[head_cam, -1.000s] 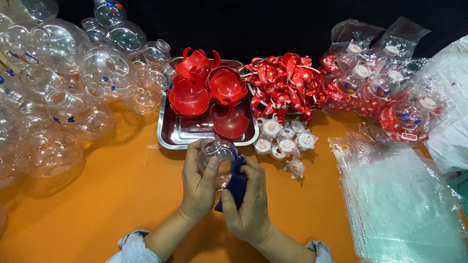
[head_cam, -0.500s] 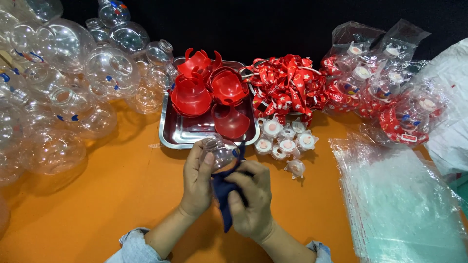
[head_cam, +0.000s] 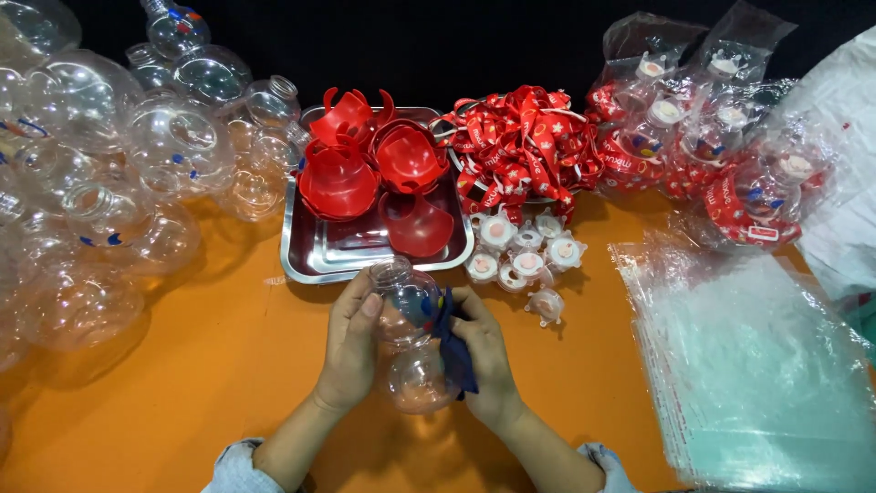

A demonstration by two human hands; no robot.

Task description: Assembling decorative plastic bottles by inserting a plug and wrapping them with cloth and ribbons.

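My left hand (head_cam: 349, 351) grips a clear, gourd-shaped plastic bottle (head_cam: 412, 340) from its left side, above the orange table (head_cam: 201, 365). My right hand (head_cam: 485, 358) presses a dark blue cloth (head_cam: 453, 342) against the bottle's right side. The bottle's open neck points toward a steel tray (head_cam: 315, 260) just beyond it. The tray holds several red plastic cup-shaped parts (head_cam: 374, 169).
A heap of clear bottles (head_cam: 109, 173) fills the left side. White caps (head_cam: 525, 251) lie right of the tray, with red printed ribbons (head_cam: 520, 137) behind them. Bagged finished pieces (head_cam: 721, 155) sit at the far right above a stack of clear bags (head_cam: 748, 365).
The bottle has been turned in my hands and the blue cloth has slid from below it up along its right side.
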